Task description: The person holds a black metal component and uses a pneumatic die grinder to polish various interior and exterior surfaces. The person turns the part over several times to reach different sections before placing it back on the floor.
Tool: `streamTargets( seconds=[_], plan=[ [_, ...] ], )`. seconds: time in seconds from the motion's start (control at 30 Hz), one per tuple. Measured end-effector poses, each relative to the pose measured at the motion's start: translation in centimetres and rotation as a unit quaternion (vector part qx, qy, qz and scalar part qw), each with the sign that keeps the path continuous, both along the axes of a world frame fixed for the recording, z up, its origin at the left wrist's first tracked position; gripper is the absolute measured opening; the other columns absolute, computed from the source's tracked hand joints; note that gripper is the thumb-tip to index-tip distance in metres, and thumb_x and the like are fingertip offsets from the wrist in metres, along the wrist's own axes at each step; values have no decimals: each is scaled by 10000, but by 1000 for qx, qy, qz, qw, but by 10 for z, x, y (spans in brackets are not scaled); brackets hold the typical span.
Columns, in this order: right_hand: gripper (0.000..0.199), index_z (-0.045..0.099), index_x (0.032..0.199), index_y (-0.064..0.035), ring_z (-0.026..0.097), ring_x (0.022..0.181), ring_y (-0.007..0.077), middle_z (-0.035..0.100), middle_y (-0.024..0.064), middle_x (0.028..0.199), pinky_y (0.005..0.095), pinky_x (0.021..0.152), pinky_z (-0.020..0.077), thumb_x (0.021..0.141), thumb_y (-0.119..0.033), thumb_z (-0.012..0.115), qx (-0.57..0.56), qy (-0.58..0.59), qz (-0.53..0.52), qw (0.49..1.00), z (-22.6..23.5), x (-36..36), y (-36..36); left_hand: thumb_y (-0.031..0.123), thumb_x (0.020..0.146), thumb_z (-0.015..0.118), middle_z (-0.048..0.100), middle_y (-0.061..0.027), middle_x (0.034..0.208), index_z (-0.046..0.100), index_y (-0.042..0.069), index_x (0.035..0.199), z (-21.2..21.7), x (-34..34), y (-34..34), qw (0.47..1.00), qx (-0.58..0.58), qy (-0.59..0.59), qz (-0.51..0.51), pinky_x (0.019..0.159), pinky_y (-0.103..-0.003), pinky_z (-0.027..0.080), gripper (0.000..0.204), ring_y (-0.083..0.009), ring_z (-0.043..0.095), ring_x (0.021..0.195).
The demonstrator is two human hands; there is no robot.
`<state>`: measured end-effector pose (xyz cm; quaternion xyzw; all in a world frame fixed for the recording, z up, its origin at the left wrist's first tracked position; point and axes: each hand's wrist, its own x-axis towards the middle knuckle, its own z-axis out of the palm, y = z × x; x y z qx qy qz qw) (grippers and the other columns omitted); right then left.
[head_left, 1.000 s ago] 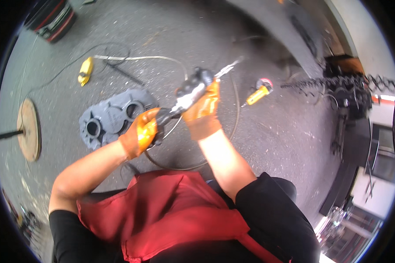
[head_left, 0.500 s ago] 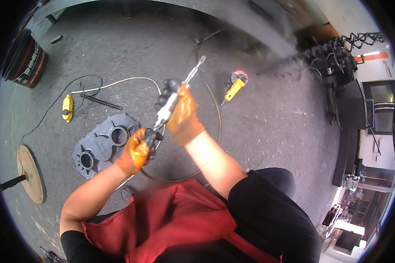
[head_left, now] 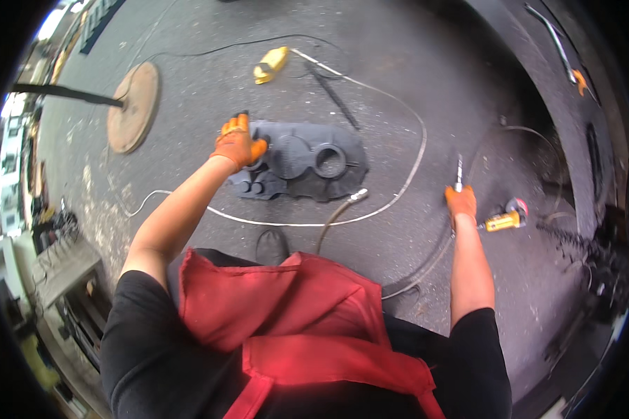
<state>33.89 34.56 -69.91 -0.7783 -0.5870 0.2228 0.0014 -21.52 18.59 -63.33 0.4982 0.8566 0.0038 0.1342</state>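
My left hand (head_left: 236,143), in an orange glove with dark fingertips, grips the left edge of a grey cast cover (head_left: 290,157). Its thumb lies over the cover's face near the smaller round hole, while the fingers reach past the outer edge. The cover lies flat on the floor with a larger round opening at its right. Well off to the right, my gloved right hand (head_left: 461,201) is closed around a die grinder (head_left: 459,171). A long bright metal shank points away from me, and the glove hides most of the tool's body.
Right of that hand lies a yellow angle grinder (head_left: 503,221). A hose with a metal fitting (head_left: 358,195) ends below the cover. White cable (head_left: 419,150) loops around to a yellow power strip (head_left: 271,65). A round stand base (head_left: 134,108) is at left, a dark bar (head_left: 335,98) beyond the cover.
My hands have parted: the left let go of the die grinder and went to the cover, the right carried the tool to the right. The view has swung left.
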Motion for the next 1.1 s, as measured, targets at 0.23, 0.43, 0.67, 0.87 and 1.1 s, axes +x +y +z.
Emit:
streamTargets(
  seconds=[0.23,0.43,0.67,0.87,1.1],
  plan=[
    [723,615,1231,98,625,1185,475,646,318,1269,524,1007,504,834,-500,696,100,-8,161,982,56,-89,-3,496,771,814,395,-299,1545,280,-4,1565,-52,-46,-85,924,-123,-209,296,1138,-488,428,1079,-452,432,1423],
    [923,435,1403,40,537,1288,396,550,216,1354,461,1077,473,774,-539,782,-83,43,362,927,31,-247,-44,412,750,864,473,-251,1485,444,59,1448,-65,-20,-45,905,-140,-111,386,1086,-478,487,887,-427,500,1371],
    [907,443,1397,-50,536,1242,359,511,155,1328,484,963,533,711,-460,872,-45,-40,301,952,-3,-295,-47,370,725,860,475,-257,1441,467,85,1424,-60,-30,-56,912,-75,-138,380,1095,-477,469,851,-438,475,1362],
    [921,461,1375,-18,471,1234,443,498,229,1270,561,1021,446,647,-377,896,149,84,290,942,-13,-274,-72,245,720,826,473,-289,1349,463,35,1395,-59,-17,-88,901,113,-173,382,1056,-466,474,794,-463,494,1286],
    [941,526,1340,19,486,1165,469,487,272,1228,590,1006,417,536,-259,928,294,216,386,847,51,-250,-80,253,708,771,493,-288,1224,398,-150,1327,-76,18,-179,915,268,-19,302,1045,-463,441,828,-425,516,1160]
  ],
)
